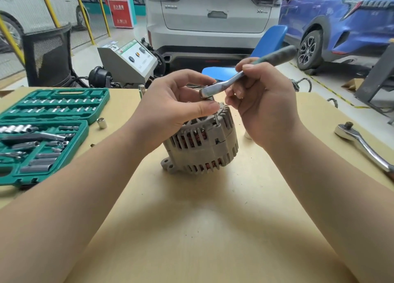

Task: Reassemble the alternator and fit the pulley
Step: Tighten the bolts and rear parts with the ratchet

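The alternator (200,142) sits on the table (191,229). The right hand (264,103) grips the ratchet (245,74) — the left hand (177,103) pinches its head. The long bolt (216,119) might tip and jam — it looks loose.

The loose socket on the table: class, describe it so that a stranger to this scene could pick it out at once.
Start at the open green socket set case on the left of the tan table. Just off its right edge, between its two halves, stands the loose socket. Unlike the sockets in the case, this short shiny cylinder stands alone on the bare tabletop, open end up.
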A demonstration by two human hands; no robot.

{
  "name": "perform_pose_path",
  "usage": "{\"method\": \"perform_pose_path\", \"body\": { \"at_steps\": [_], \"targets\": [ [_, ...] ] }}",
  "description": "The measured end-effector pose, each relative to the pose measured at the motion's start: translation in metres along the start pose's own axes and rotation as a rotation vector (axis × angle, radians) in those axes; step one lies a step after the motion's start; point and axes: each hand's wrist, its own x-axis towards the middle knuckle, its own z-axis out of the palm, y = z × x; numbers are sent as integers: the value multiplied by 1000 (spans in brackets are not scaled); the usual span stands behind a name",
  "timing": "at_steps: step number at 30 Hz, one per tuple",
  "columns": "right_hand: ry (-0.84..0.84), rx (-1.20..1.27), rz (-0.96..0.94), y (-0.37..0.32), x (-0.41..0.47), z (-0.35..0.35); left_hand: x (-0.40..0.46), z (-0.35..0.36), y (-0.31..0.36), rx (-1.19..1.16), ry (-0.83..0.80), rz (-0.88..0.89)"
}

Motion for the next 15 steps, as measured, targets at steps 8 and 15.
{"method": "perform_pose_path", "body": {
  "at_steps": [8, 15],
  "targets": [
    [192, 80, -88, -17, 4, -8, -2, 2, 1, -22, 15, 22],
    [177, -573, -355, -65, 9, -14, -1, 1, -2, -24, -4, 38]
  ]
}}
